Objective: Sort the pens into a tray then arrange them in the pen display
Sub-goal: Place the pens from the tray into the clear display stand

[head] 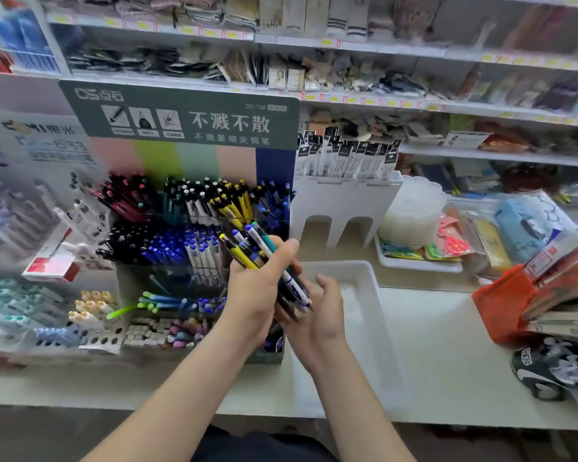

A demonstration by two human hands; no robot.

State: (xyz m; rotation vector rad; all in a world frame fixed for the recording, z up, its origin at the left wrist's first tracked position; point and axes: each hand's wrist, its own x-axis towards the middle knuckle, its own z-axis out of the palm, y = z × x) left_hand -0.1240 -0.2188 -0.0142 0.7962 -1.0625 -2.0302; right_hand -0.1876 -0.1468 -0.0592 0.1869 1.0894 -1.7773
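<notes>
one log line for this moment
left hand: grips pen bundle | right hand: cupped under tips | tray: beside pen display

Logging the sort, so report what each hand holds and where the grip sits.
Left hand grips a mixed bundle of pens around their middles, button ends up. Right hand lies open under the tips, supporting them.

One head camera, looking forward and down.
It sits close over the arms. The left hand [257, 290], right hand [324, 313] and pens [244, 257] are in the middle, the pen display [181, 128] straight ahead, shop shelves [364, 47] behind.
</notes>
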